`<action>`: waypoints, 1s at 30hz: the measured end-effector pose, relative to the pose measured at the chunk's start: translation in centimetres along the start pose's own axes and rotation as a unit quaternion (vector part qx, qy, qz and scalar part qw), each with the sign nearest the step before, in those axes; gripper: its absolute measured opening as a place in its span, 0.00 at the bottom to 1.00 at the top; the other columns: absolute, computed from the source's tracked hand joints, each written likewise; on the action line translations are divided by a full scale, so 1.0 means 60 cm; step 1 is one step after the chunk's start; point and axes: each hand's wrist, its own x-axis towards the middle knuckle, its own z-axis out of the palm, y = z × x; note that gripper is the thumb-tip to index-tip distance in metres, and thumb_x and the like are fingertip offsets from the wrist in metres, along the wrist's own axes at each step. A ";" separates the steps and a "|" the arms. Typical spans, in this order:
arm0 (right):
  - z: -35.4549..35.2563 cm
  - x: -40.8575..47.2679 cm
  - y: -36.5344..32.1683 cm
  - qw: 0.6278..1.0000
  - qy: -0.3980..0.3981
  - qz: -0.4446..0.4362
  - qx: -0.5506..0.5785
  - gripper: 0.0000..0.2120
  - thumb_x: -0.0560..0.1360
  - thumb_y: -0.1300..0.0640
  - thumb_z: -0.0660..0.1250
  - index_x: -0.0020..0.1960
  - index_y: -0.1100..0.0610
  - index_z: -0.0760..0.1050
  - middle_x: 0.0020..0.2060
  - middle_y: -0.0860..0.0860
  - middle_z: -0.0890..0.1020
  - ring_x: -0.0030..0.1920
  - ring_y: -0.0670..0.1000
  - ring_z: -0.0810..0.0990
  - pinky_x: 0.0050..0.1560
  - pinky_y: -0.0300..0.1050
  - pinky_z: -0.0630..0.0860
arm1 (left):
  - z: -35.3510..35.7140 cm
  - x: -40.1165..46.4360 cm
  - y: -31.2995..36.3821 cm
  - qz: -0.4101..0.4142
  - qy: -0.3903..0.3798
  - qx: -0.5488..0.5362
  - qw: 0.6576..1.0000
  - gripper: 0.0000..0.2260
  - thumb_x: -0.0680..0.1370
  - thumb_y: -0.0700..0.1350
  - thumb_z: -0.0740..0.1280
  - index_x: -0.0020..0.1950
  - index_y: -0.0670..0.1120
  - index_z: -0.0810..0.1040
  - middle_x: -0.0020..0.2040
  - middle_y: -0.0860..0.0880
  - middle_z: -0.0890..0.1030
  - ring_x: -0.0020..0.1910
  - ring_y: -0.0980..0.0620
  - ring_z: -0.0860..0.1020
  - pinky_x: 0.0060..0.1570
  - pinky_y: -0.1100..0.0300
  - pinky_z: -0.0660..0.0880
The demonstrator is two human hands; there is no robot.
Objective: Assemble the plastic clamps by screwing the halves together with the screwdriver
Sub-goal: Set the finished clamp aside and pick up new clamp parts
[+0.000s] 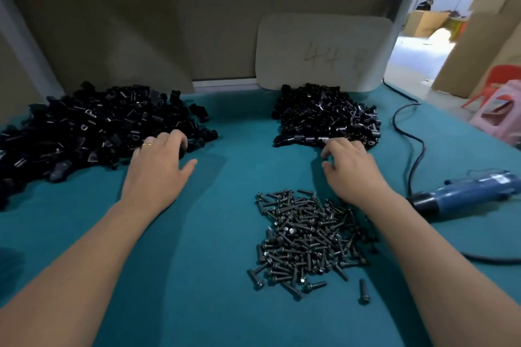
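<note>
Blue screwdriver [465, 196] is lying at the table's [197, 234] right edge, nose pointing left, while left hand [158, 166] and right hand [352, 169] are reaching loosely spread into black clamp piles [84, 129], grasp unclear

Seen from a single head-worn wide-angle camera, looking forward and down, close over the teal table [214, 262], toward a cardboard backboard [220, 45] at its far edge.

A factory assembly bench was indicated by bulk heaps of black plastic parts [93, 132], a pile of screws [310, 239], a corded electric screwdriver [465, 194] and stacked cartons [479, 36].
</note>
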 end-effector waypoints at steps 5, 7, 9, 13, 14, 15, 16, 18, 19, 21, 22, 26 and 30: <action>-0.018 -0.003 0.006 0.996 0.025 0.000 0.080 0.09 0.82 0.58 0.71 0.60 0.52 0.73 0.53 0.45 0.74 0.59 0.54 0.75 0.56 0.48 0.72 | -0.004 -0.023 0.012 0.037 0.010 -0.060 0.997 0.13 0.78 0.39 0.68 0.60 0.50 0.74 0.42 0.56 0.77 0.46 0.49 0.74 0.46 0.46 0.76; -0.023 -0.004 0.007 0.991 0.037 0.026 0.123 0.12 0.81 0.55 0.73 0.59 0.50 0.72 0.51 0.45 0.76 0.56 0.54 0.75 0.53 0.51 0.75 | -0.007 -0.027 0.011 0.027 0.016 -0.053 0.998 0.18 0.78 0.43 0.70 0.67 0.52 0.74 0.47 0.55 0.76 0.50 0.49 0.72 0.50 0.46 0.77; -0.024 -0.009 0.011 0.991 0.019 0.058 0.119 0.18 0.80 0.51 0.74 0.65 0.51 0.72 0.56 0.49 0.75 0.61 0.55 0.73 0.57 0.52 0.75 | -0.004 -0.025 0.009 0.003 -0.027 -0.016 0.999 0.23 0.80 0.50 0.70 0.75 0.55 0.72 0.62 0.47 0.74 0.61 0.44 0.70 0.61 0.44 0.76; -0.030 -0.020 0.019 0.987 -0.016 0.105 0.122 0.21 0.80 0.50 0.75 0.68 0.52 0.72 0.65 0.54 0.67 0.59 0.55 0.72 0.57 0.48 0.72 | 0.012 -0.016 0.003 -0.004 -0.073 -0.017 0.997 0.14 0.82 0.55 0.67 0.65 0.52 0.80 0.71 0.49 0.70 0.67 0.44 0.71 0.66 0.43 0.74; -0.033 -0.022 0.020 0.984 -0.011 0.112 0.137 0.18 0.79 0.50 0.76 0.64 0.53 0.72 0.63 0.53 0.67 0.53 0.52 0.73 0.52 0.46 0.71 | 0.010 -0.017 0.002 -0.010 -0.059 -0.048 0.997 0.10 0.82 0.54 0.67 0.61 0.53 0.80 0.66 0.52 0.72 0.64 0.46 0.74 0.62 0.46 0.76; -0.037 -0.024 0.022 0.982 -0.007 0.115 0.148 0.16 0.79 0.50 0.76 0.59 0.54 0.72 0.60 0.52 0.69 0.48 0.49 0.72 0.46 0.44 0.70 | 0.007 -0.019 -0.001 -0.014 -0.038 -0.077 0.996 0.06 0.82 0.53 0.67 0.57 0.54 0.78 0.60 0.55 0.74 0.60 0.48 0.76 0.56 0.48 0.77; -0.039 -0.025 0.024 0.981 -0.003 0.114 0.155 0.14 0.79 0.51 0.76 0.54 0.54 0.73 0.57 0.52 0.72 0.45 0.46 0.71 0.41 0.42 0.68 | 0.004 -0.020 -0.003 -0.016 -0.014 -0.092 0.996 0.04 0.82 0.52 0.67 0.54 0.54 0.77 0.56 0.56 0.74 0.56 0.49 0.77 0.52 0.49 0.76; -0.041 -0.030 0.028 0.978 0.002 0.109 0.177 0.12 0.78 0.51 0.77 0.49 0.53 0.74 0.51 0.51 0.77 0.44 0.46 0.73 0.37 0.39 0.67 | 0.004 -0.022 -0.007 -0.010 0.019 -0.083 0.996 0.07 0.81 0.51 0.69 0.58 0.53 0.77 0.58 0.53 0.74 0.58 0.47 0.75 0.54 0.48 0.76; -0.041 -0.033 0.028 0.975 0.006 0.110 0.195 0.12 0.78 0.51 0.78 0.47 0.52 0.74 0.48 0.50 0.79 0.43 0.46 0.75 0.36 0.39 0.68 | 0.006 -0.019 -0.008 -0.003 0.011 -0.075 0.997 0.13 0.82 0.52 0.69 0.66 0.53 0.77 0.63 0.51 0.74 0.63 0.44 0.73 0.60 0.45 0.76; -0.043 -0.037 0.026 0.966 0.027 0.119 0.227 0.12 0.76 0.51 0.80 0.47 0.52 0.76 0.46 0.49 0.80 0.43 0.47 0.78 0.35 0.39 0.70 | 0.009 -0.013 -0.008 0.006 -0.049 -0.037 0.998 0.23 0.83 0.55 0.68 0.79 0.57 0.69 0.72 0.48 0.72 0.70 0.41 0.70 0.69 0.40 0.71; -0.045 -0.039 0.026 0.963 0.041 0.122 0.237 0.12 0.76 0.51 0.80 0.47 0.51 0.77 0.46 0.48 0.81 0.44 0.47 0.78 0.35 0.39 0.71 | 0.012 -0.012 -0.008 0.009 -0.073 -0.019 0.997 0.24 0.84 0.55 0.66 0.80 0.60 0.67 0.74 0.48 0.73 0.72 0.41 0.70 0.69 0.39 0.69; -0.055 -0.044 0.030 0.934 0.066 0.128 0.328 0.09 0.77 0.51 0.79 0.48 0.52 0.80 0.41 0.49 0.87 0.42 0.50 0.87 0.40 0.45 0.82 | 0.013 -0.016 -0.006 0.023 -0.053 -0.084 0.995 0.13 0.83 0.50 0.69 0.66 0.60 0.74 0.58 0.51 0.76 0.62 0.45 0.74 0.58 0.47 0.73; -0.070 -0.059 -0.005 0.812 0.048 0.119 0.570 0.12 0.83 0.53 0.72 0.55 0.62 0.77 0.47 0.58 0.88 0.41 0.60 0.89 0.35 0.48 0.84 | 0.006 -0.044 0.009 -0.018 -0.038 -0.176 0.983 0.07 0.81 0.52 0.71 0.54 0.61 0.74 0.51 0.58 0.76 0.51 0.56 0.76 0.48 0.56 0.73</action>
